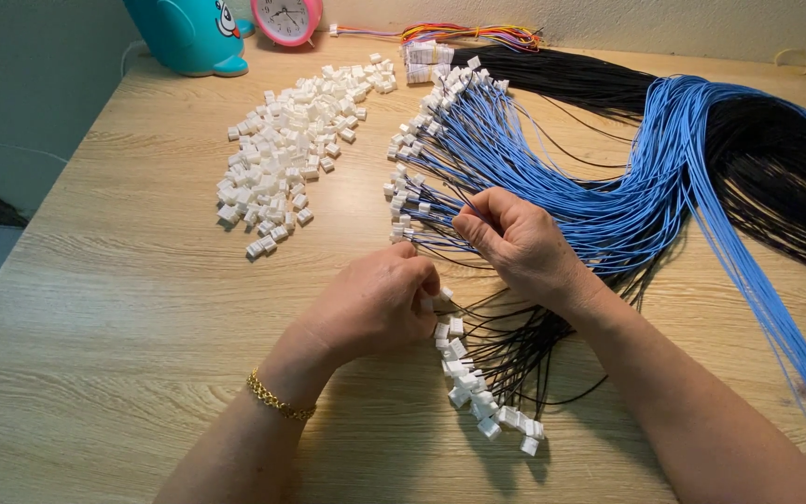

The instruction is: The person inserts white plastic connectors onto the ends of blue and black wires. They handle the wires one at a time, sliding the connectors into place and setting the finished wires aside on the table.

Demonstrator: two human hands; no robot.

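Note:
My left hand (375, 303) is curled at the middle of the wooden table (123, 308), fingers pinched on a small white plastic connector whose body is mostly hidden. My right hand (520, 243) sits just right of it, thumb and fingers pinching thin wires from the blue wire bundle (646, 187). Below both hands lies a row of black wires tipped with white connectors (482, 392). More connector-tipped blue and black wire ends (422, 140) fan out above my hands.
A heap of loose white connectors (286, 154) lies at the upper left. A thick black wire bundle (776, 177) runs along the right. A teal toy (193, 33), a pink alarm clock (286, 19) and coloured wires (464, 35) stand at the back edge.

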